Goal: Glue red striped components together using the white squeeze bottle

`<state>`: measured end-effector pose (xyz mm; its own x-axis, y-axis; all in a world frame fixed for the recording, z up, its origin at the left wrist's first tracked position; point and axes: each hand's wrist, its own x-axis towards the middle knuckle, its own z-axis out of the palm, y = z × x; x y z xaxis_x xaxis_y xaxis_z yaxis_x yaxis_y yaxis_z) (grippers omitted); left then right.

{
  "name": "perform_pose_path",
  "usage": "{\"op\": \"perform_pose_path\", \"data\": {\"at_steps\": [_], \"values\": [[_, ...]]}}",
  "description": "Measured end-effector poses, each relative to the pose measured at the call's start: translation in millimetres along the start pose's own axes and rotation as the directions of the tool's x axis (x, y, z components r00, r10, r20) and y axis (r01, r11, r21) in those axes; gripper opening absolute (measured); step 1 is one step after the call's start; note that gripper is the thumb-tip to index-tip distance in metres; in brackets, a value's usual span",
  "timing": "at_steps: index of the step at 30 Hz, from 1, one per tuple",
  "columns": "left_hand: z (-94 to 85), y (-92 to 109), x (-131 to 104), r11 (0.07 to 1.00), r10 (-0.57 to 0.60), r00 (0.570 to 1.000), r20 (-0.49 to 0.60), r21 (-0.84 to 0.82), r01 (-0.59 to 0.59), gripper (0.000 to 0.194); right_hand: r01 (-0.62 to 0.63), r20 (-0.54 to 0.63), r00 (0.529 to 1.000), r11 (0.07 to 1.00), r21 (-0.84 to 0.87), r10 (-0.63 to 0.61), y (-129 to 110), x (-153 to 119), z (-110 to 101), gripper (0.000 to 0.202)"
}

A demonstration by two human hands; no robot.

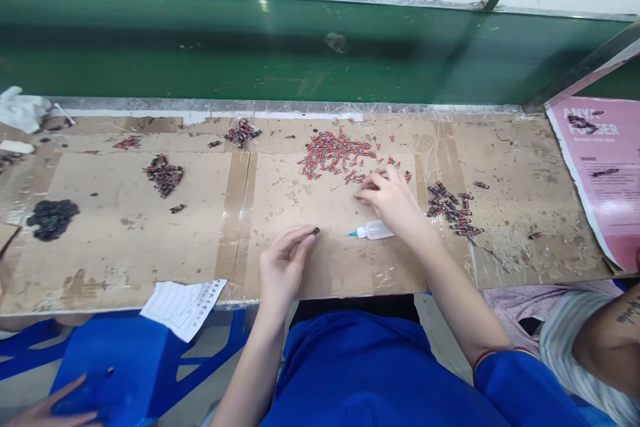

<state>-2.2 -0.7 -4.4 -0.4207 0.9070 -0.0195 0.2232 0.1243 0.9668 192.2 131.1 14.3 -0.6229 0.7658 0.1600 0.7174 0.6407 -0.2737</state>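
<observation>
Brown cardboard-covered table (290, 197): before a glossy green panel (240, 47).
Left hand (283, 259): thumb and fingers pinching a small dark piece (315, 231).
Right hand (393, 200): fingers bent at the near right edge of a scattered pile of small red-and-black pieces (333, 152); grip cannot be told.
Translucent plastic bottle with blue tip (377, 230): lying between the hands.

The tabletop (345, 273) is brown, the small parts (330, 152) red and dark, the bottle (379, 230) whitish with a teal tip (353, 234), the shirt (360, 373) blue.
</observation>
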Motion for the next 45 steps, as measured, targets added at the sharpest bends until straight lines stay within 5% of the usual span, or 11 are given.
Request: {"op": "perform_pose_path", "data": {"at_steps": [5,10,15,21,27,33,39,43,45], "values": [[1.1,1,-1,0.996,-0.077,0.997,-0.004,-0.047,0.077,0.021,0.064,0.134,0.989,0.997,-0.046,-0.057,1,19,0,0.008],[2.5,-1,-3,0.995,-0.092,0.996,-0.011,-0.05,0.092,0.025,0.107,0.129,0.987,0.993,-0.05,-0.1,-1,19,-3,0.01],[3.4,0,-3,0.998,-0.057,0.998,0.007,-0.03,0.057,0.017,0.002,0.028,1.0,0.976,0.218,-0.008,-3,15,-5,0.01],[7.0,4,-1,1.0,-0.007,0.999,0.039,-0.028,0.008,0.013,-0.145,0.028,0.988,0.831,0.537,0.154,-7,8,-6,0.009],[8.7,4,-1,1.0,-0.019,0.999,0.038,-0.011,0.019,0.015,-0.018,0.04,0.999,0.935,0.355,0.004,5,6,-5,0.014],[9.4,3,-1,1.0,-0.03,0.999,0.029,0.009,0.03,0.019,0.082,0.241,0.959,0.96,0.268,-0.149,9,3,-9,0.016],[9.7,4,-2,0.999,-0.041,0.998,0.047,0.03,0.04,0.023,0.044,0.428,0.89,0.966,0.256,-0.154,-3,11,-6,0.003],[10.3,5,-3,0.998,-0.067,0.997,0.034,0.01,0.067,0.022,-0.057,0.315,0.946,0.918,0.393,-0.076,-15,7,-11,0.008],[12.1,9,-3,0.996,-0.086,0.996,0.02,-0.017,0.087,0.022,-0.167,0.206,0.977,0.812,0.559,0.059,-29,-1,-14,0.007]]}}
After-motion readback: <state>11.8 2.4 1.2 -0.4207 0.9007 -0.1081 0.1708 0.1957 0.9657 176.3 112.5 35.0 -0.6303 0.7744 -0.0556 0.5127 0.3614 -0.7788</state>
